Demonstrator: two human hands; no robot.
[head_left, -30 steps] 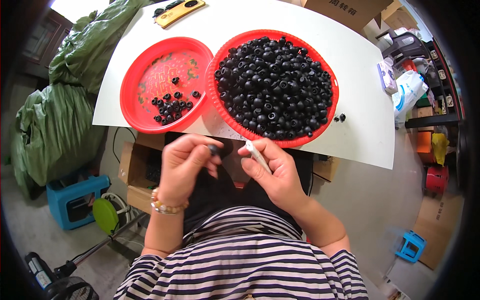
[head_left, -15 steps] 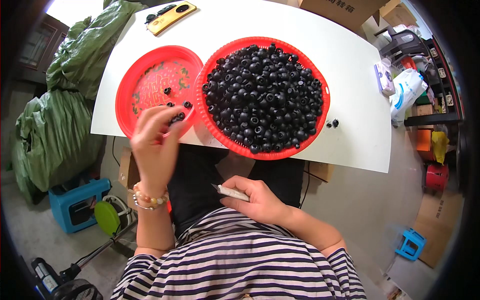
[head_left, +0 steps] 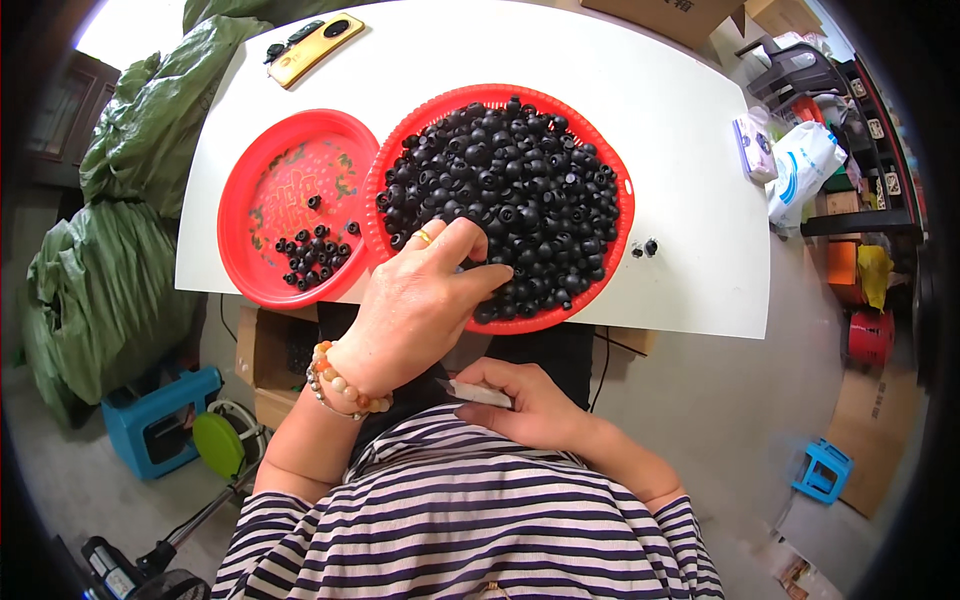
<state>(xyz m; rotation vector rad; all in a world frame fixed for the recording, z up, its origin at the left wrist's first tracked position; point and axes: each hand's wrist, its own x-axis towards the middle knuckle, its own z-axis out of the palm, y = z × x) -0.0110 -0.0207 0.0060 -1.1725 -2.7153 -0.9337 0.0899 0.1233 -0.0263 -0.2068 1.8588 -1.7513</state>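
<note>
A red slotted basket [head_left: 627, 215] stands on the table, heaped with small round black pieces [head_left: 540, 190], many with a hole in one end. My left hand [head_left: 425, 290], wearing a ring and beaded bracelets, reaches over the basket's near left rim. Its thumb and forefinger are apart among the pieces; the other fingertips are partly hidden. Low in front of my striped shirt, my right hand [head_left: 535, 405] is closed round a small knife [head_left: 480, 394] with a whitish handle, its dark blade tip pointing left. Left of the basket, a red plate [head_left: 240, 220] holds several similar pieces [head_left: 313, 255].
A yellow phone [head_left: 318, 50] lies at the table's far left. Two or so loose black pieces [head_left: 650, 247] rest right of the basket. A tissue pack [head_left: 755, 148] and a white plastic bag [head_left: 803, 170] are at the right edge. Green sacks [head_left: 105, 300] stand left of the table.
My left hand has moved right from above the plate to the basket. The pieces on the plate are now uncovered. My right hand still holds the knife low. The view has shifted slightly.
</note>
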